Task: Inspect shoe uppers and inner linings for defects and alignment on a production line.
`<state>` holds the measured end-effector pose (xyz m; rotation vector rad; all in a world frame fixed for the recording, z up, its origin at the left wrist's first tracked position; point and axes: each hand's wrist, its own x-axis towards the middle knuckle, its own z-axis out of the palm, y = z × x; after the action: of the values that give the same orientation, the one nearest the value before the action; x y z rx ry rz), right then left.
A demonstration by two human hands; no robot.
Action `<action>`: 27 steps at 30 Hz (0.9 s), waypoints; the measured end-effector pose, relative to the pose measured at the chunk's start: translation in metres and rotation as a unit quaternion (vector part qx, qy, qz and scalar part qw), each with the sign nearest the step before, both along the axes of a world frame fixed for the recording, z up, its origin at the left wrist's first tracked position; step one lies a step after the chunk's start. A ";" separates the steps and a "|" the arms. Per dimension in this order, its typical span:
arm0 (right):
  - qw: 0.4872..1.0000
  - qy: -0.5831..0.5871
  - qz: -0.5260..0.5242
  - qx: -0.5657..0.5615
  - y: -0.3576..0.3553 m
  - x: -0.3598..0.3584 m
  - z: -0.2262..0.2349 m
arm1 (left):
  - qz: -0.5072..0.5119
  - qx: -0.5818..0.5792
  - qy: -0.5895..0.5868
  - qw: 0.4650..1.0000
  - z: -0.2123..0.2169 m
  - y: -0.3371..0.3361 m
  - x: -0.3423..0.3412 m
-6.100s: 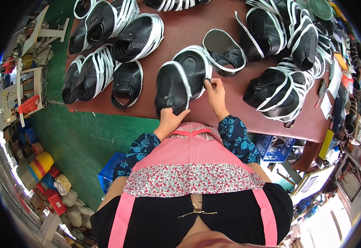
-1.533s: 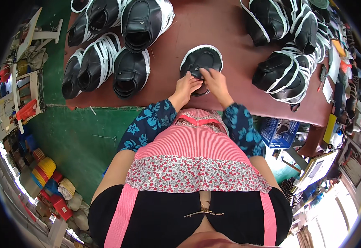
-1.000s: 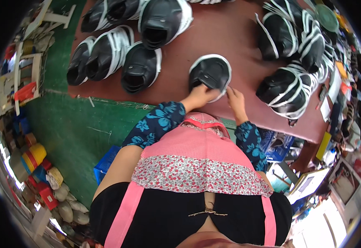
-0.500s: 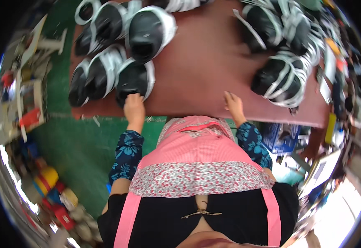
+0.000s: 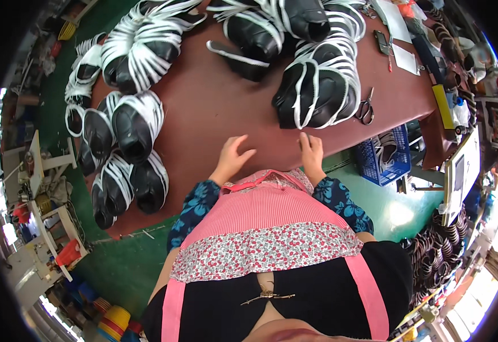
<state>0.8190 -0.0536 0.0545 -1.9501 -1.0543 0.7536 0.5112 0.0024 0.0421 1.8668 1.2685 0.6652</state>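
Observation:
My left hand (image 5: 232, 159) hovers over the front of the brown-red table (image 5: 220, 108), thumb and fingers spread, holding nothing. My right hand (image 5: 312, 153) is at the table's front edge, its fingers pointing away from me and slightly apart. Just beyond it lies a bundle of black shoe uppers (image 5: 318, 94) with white edging, bound round with white strips. A small dark spot shows at my right fingertips; I cannot make it out. To the left, more black-and-white shoe uppers (image 5: 136, 128) lie in overlapping rows, apart from my left hand.
Scissors (image 5: 365, 109) lie right of the bundle. Further back are a phone (image 5: 381, 43) and white paper (image 5: 405, 59). More bundled uppers (image 5: 254, 37) lie at the back. Below the table's right edge stands a blue basket (image 5: 382, 157); a yellow bar (image 5: 443, 106) is by the corner.
The view has swung right, so the table's contents appear further left. My left hand has come away from the left-hand uppers and spread its fingers. My right hand is now closer to the bundle.

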 end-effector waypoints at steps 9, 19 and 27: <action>0.816 0.503 -0.284 0.030 0.050 0.198 -0.071 | 0.040 -0.194 -0.314 0.929 -0.006 0.069 0.193; 0.748 0.592 -0.264 0.141 0.186 0.294 -0.105 | -0.124 0.103 0.056 0.985 -0.019 0.061 0.232; 0.807 0.574 -0.077 0.113 0.207 0.286 -0.045 | -0.099 0.065 0.002 0.993 -0.043 0.035 0.212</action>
<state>1.1052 0.1532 0.0098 -0.9875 -0.1938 1.3629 0.7233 0.0375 -0.0011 2.0697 1.0455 0.6491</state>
